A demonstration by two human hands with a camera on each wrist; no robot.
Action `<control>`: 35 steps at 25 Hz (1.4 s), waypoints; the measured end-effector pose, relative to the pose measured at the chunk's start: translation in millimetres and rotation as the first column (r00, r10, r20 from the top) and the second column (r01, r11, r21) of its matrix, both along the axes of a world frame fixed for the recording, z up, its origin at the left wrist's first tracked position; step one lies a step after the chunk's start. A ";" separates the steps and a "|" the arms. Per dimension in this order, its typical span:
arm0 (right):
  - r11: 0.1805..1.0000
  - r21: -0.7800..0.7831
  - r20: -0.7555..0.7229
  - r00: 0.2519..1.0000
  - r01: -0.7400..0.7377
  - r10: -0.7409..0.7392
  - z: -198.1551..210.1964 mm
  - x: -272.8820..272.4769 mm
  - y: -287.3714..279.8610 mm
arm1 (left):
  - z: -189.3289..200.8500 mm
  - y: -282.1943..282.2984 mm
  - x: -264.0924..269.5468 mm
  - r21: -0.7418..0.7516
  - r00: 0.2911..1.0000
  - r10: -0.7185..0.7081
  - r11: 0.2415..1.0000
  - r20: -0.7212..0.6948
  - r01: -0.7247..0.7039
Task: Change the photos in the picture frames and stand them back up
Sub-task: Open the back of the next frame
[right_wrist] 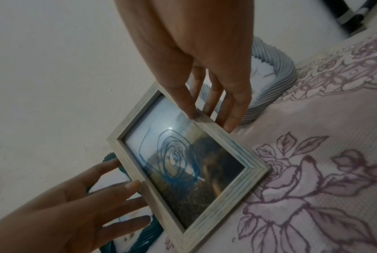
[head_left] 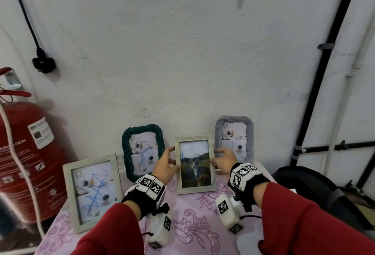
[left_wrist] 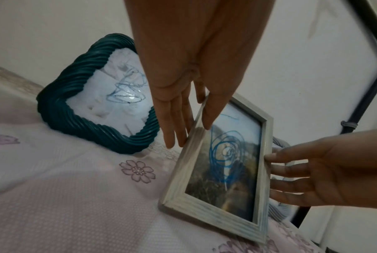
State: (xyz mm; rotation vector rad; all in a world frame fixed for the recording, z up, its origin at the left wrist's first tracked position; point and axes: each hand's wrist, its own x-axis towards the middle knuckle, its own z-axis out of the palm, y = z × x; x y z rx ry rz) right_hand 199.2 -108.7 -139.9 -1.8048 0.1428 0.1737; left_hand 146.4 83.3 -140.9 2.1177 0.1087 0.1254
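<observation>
A white wall (head_left: 182, 51) rises behind a table under a pink flowered cloth (head_left: 192, 224), with a red fire extinguisher (head_left: 30, 153) standing to the left. 4 picture frames are upright on the cloth: a pale wooden one (head_left: 69, 200) nearest on the left, a dark green twisted one (head_left: 125, 153) and a grey twisted one (head_left: 250, 139) back by the wall, and between those 2 the small pale frame (head_left: 195, 165) being handled, which shows a dark outdoor photo scrawled over in blue. Its lower edge sits on the cloth and it leans slightly back. The left hand (head_left: 165, 166) takes its left edge, thumb on the front rail and fingers behind; the right hand (head_left: 224, 160) takes the right edge the same way, a light pinch on both sides with the fingers nearly straight. I judge the frame light and stiff, but its glazed front looks smooth and breakable, so the side rails are the right place to hold, keeping fingers off the pane. Whether a rear stand is out cannot be seen.
</observation>
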 end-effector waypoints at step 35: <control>0.809 0.474 0.304 0.927 -0.348 0.221 38.0 -231.5 -29.2 | 45.2 -20.4 -223.5 -0.208 0.971 0.066 0.978 0.229 -0.017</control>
